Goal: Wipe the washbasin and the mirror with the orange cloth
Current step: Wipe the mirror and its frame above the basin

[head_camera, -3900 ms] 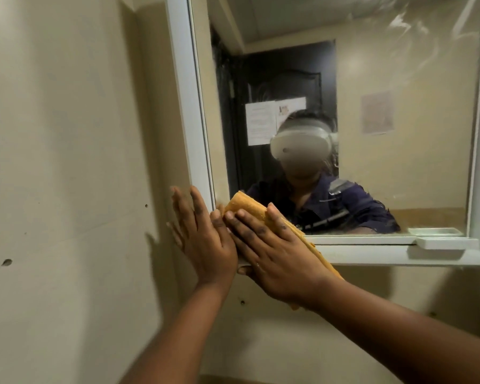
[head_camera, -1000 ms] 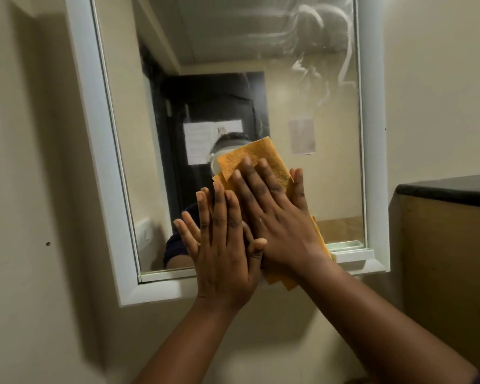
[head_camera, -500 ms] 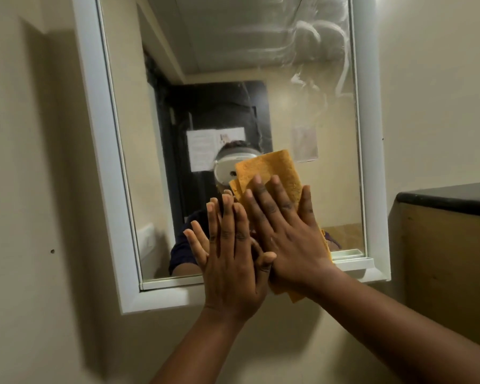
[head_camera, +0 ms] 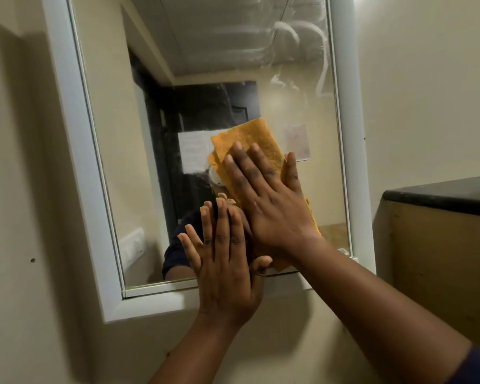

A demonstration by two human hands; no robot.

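Right hand [head_camera: 272, 206] flat, fingers spread, pressing the orange cloth [head_camera: 250, 145] onto the mirror [head_camera: 117, 139] glass, mid-lower part; cloth folded, top edge sticks out above the fingertips; left hand [head_camera: 225, 261] also flat & spread, palm on glass just beside the right, w/ thumb by the cloth's lower edge; wet streaks [head_camera: 297, 37] near top right of glass; white frame [head_camera: 75, 151] around it; dark-topped cabinet [head_camera: 441, 217] to the right.
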